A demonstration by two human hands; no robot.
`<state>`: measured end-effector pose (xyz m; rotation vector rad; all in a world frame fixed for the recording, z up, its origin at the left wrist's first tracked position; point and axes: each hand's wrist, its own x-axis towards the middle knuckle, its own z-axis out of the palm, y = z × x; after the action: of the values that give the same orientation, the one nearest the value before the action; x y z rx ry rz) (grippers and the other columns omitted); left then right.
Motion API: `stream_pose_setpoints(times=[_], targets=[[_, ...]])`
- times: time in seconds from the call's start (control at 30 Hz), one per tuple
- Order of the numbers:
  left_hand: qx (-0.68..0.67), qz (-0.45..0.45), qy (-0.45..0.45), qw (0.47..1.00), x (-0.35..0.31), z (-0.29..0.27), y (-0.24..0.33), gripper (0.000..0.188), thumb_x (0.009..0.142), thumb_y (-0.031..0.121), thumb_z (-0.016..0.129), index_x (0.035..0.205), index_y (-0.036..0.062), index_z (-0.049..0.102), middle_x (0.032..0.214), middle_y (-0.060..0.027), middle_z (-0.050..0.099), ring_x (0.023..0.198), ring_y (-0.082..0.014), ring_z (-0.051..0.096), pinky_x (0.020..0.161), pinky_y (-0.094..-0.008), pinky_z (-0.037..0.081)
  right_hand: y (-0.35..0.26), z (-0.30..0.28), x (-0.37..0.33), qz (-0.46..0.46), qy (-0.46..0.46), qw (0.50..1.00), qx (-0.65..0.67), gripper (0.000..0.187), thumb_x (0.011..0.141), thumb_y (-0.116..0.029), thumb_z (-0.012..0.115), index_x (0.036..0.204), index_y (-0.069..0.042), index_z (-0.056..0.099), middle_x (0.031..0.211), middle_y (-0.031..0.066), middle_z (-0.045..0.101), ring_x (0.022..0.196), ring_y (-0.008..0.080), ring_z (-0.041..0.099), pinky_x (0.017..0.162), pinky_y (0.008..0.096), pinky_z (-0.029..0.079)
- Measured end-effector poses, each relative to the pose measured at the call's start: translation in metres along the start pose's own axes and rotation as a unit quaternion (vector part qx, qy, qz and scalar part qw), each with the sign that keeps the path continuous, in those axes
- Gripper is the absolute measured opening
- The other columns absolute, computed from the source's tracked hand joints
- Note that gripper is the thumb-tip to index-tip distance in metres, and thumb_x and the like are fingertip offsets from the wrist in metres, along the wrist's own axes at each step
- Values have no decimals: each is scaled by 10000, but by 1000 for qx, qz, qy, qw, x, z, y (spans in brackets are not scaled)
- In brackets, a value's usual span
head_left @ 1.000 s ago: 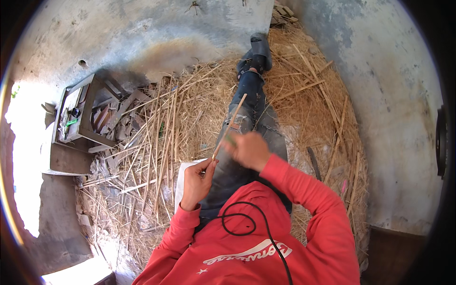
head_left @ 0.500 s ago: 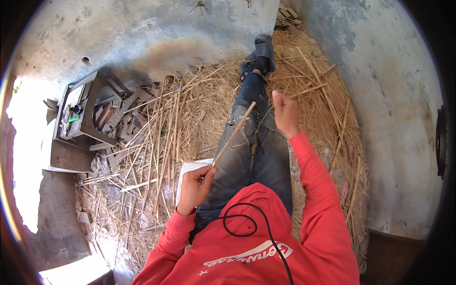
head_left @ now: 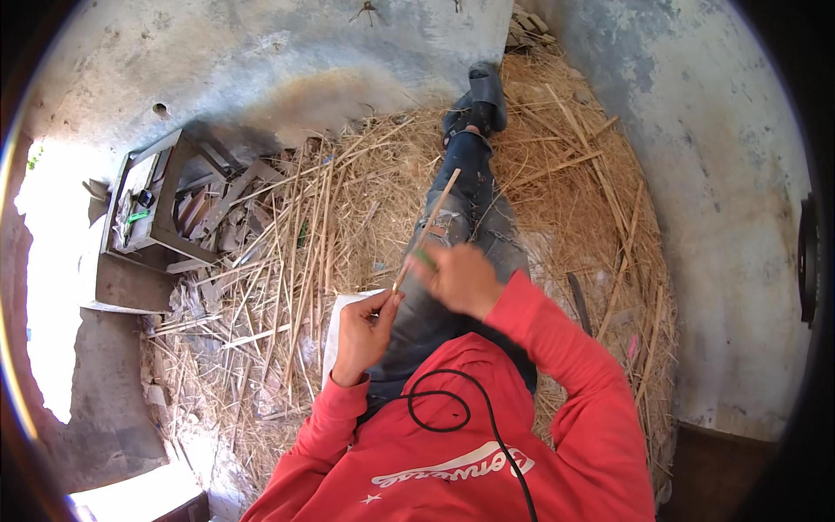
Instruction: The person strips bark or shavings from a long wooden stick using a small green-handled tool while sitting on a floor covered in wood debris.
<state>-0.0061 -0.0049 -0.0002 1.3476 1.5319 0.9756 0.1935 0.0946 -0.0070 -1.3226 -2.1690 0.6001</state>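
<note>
A thin pale wooden stick (head_left: 441,205), likely split bamboo, slants up and away over my outstretched legs. Near its lower end, the thumb and fingers of my left hand (head_left: 361,337) pinch it. Closed fingers of my right hand (head_left: 468,280) are right beside the stick, just above the left hand's grip. A blurred greenish bit shows at those fingers, but I cannot make out what it belongs to. My jeans (head_left: 404,326) lie under both hands, and a white sheet or sack (head_left: 337,313) shows beside my left hand.
Straw, shavings and long split strips (head_left: 317,226) cover the floor on both sides. A wooden stool or frame (head_left: 165,235) with a green item (head_left: 137,216) on it lies at the left. Walls (head_left: 731,217) close in at right and ahead. A black cord (head_left: 500,439) hangs over my hoodie.
My right hand has swung down and left from above my right knee to the stick. The stick's far end has shifted slightly left and away; my left hand keeps its pinch.
</note>
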Motion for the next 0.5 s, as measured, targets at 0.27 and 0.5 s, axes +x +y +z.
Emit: stream_pose_setpoints(times=[0.27,0.5], targets=[[-57,-38,-48,997,3,-2,-7,278,1076,244,659,1094,2,795,631,73,485,576,-18,390,517,-250,299,22,1,5,-12,15,1000,-22,515,1044,-536,587,946,-51,730,630,213,656,610,442,682,572,523,552],[-27,-38,-84,995,0,-13,-9,263,1084,219,653,1097,-4,791,660,84,488,586,-8,379,518,-246,280,68,-36,48,91,185,977,54,580,1072,-567,523,909,-46,715,755,237,700,704,474,662,639,535,515]])
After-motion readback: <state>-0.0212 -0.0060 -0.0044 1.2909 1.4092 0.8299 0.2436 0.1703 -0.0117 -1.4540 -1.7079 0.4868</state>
